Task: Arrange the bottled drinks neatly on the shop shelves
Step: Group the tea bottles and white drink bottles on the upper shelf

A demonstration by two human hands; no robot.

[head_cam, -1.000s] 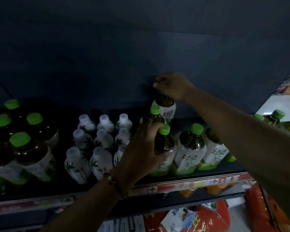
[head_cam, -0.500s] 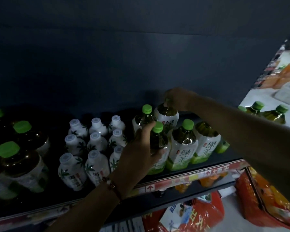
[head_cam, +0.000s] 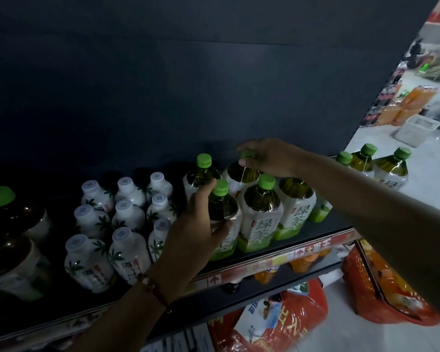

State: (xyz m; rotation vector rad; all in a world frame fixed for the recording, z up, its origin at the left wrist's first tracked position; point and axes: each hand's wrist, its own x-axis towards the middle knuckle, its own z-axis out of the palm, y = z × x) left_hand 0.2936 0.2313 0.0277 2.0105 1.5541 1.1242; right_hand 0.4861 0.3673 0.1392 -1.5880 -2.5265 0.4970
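Green-capped green tea bottles stand in two rows on the dark shelf [head_cam: 315, 233]. My left hand [head_cam: 196, 227] grips the front-left green tea bottle [head_cam: 222, 207] round its shoulder. My right hand [head_cam: 267, 157] reaches over the row and holds the cap of a back-row green tea bottle [head_cam: 241, 175] standing upright on the shelf. Another back-row bottle [head_cam: 201, 174] stands just left of it. Two front bottles [head_cam: 262, 214] stand to the right of my left hand.
Several small white-capped bottles [head_cam: 127, 217] fill the shelf to the left, with large dark green-capped bottles [head_cam: 13, 232] at the far left. More green tea bottles [head_cam: 389, 166] stand on the floor beyond the shelf end. Orange bags [head_cam: 381, 283] sit below right.
My right hand has lowered the back-row bottle onto the shelf and its fingers have loosened on the cap. My left hand has stayed on the front bottle. The view has shifted right.
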